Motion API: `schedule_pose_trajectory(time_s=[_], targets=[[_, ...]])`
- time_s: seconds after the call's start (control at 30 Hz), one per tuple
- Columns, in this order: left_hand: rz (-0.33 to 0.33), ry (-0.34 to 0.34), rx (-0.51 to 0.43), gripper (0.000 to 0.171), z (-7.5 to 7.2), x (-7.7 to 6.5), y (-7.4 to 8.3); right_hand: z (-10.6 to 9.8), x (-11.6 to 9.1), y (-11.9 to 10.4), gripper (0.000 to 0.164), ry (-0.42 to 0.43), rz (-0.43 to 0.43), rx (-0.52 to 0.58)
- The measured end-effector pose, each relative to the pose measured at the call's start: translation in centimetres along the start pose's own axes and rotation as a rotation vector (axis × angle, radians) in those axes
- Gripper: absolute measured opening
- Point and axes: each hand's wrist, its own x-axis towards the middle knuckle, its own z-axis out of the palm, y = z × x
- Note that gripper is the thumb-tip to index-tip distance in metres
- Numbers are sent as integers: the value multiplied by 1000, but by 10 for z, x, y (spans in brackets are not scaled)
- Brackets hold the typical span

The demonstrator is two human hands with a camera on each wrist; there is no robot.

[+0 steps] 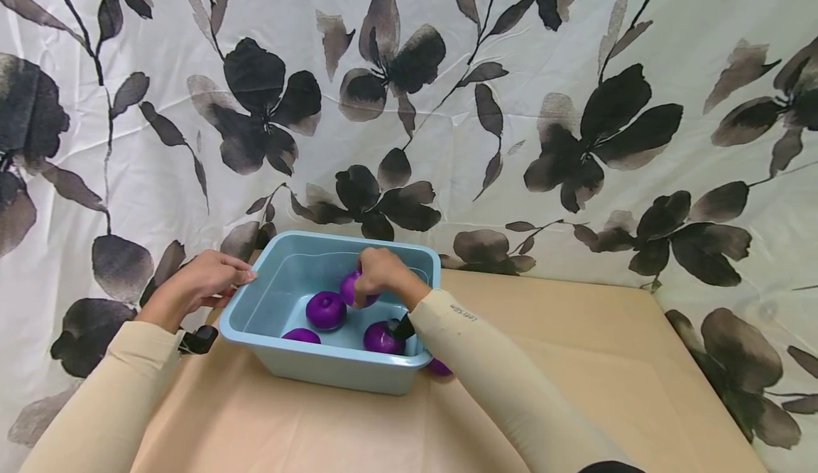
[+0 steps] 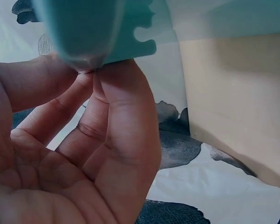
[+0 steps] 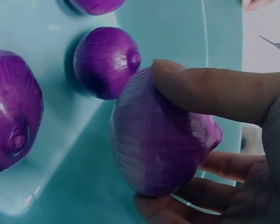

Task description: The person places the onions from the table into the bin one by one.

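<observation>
A light blue plastic basin (image 1: 332, 381) stands on the table, with several purple onions in it. My left hand (image 1: 207, 279) pinches the basin's left rim; in the left wrist view, thumb and fingertips meet at the rim's underside. Inside the basin, my right hand (image 1: 383, 272) grips a purple onion (image 3: 161, 140) between thumb and fingers. Close by lies another onion (image 1: 326, 310). One onion (image 1: 383, 338) sits near the front right wall, and a further onion (image 1: 300, 336) is partly hidden behind the front rim.
Outside the basin, an onion (image 1: 439, 368) shows partly beside its right front corner, half covered by the right sleeve (image 1: 486, 359). Tan covering spreads over the table (image 1: 575, 345). A white floral curtain (image 1: 479, 104) hangs behind the table and along its sides.
</observation>
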Motion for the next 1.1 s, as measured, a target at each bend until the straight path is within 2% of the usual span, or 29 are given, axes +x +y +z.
schedule_pose_trajectory(time_s=[0.47, 0.7, 1.1], targets=[[2, 4, 11, 44, -3, 5, -3, 12, 11, 2, 43, -83, 41, -58], [1, 0, 2, 44, -3, 6, -1, 13, 15, 2, 40, -127, 60, -35], [-14, 6, 0, 47, 0, 9, 2, 16, 24, 6, 34, -177, 44, -18]])
